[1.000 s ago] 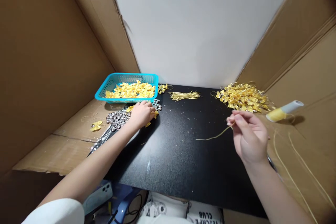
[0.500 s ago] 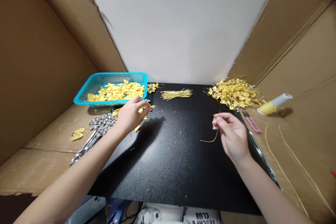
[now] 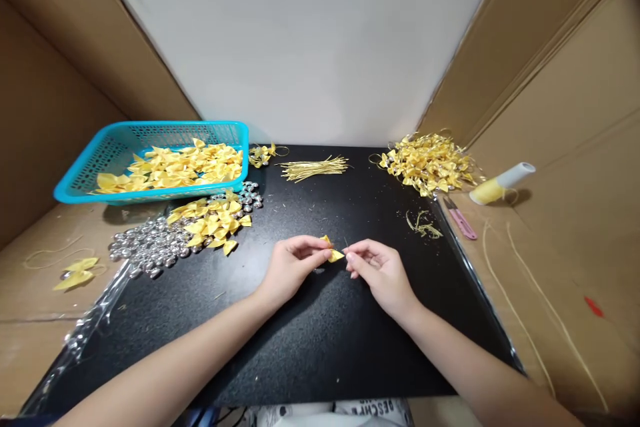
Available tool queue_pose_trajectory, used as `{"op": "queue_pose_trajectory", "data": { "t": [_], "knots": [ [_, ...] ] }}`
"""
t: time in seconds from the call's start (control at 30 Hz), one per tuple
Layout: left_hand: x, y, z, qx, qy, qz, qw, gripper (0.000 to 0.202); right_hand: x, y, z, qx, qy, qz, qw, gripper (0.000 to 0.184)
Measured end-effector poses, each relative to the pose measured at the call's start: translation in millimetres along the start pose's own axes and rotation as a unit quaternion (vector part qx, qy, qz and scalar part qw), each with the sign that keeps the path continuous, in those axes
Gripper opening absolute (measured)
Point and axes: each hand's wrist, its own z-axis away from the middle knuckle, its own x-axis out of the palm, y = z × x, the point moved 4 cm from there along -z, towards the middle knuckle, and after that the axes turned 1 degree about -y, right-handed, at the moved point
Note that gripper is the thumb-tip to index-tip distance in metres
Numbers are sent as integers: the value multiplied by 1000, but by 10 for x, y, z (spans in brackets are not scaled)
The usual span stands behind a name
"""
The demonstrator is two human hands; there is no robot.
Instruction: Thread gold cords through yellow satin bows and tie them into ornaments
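Over the middle of the black table, my left hand (image 3: 299,265) pinches a yellow ribbon bow (image 3: 335,255) between thumb and fingertips. Just to its right, my right hand (image 3: 376,272) is closed in a pinch on a thin cord (image 3: 345,241); only a short, dark-looking end shows above the fingertips. The two hands are close together, with the bow's right tip near the right fingertips. Loose yellow bows (image 3: 215,221) lie left of the hands, partly on a spread of shiny silver beads (image 3: 153,243).
A turquoise basket (image 3: 75,192) of yellow bows stands back left. A bundle of gold cords (image 3: 315,168) lies at the back. At right are a pile of finished bows with loops (image 3: 430,163), cord scraps (image 3: 424,225), a pink-handled cutter (image 3: 461,221) and a tube (image 3: 503,185).
My left hand has come right from the loose bows to the table's middle, bringing a yellow bow. My right hand has moved left towards it with the cord. The view has shifted.
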Motion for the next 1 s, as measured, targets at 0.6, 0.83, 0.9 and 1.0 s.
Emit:
{"op": "queue_pose_trajectory", "data": {
  "t": [0.6,0.83,0.9,1.0],
  "knots": [
    [25,-31,40,-75,-12,53,996,24,85,43,96,101,-46,35,993,24],
    [51,3,38,-71,-21,37,997,25,84,-3,134,99,-41,49,993,24],
    [53,1,39,-63,-13,30,997,26,92,-2,144,113,-42,48,992,22],
    [55,-7,38,-54,-7,2,999,26,90,0,134,122,-32,44,991,19]
  ]
}}
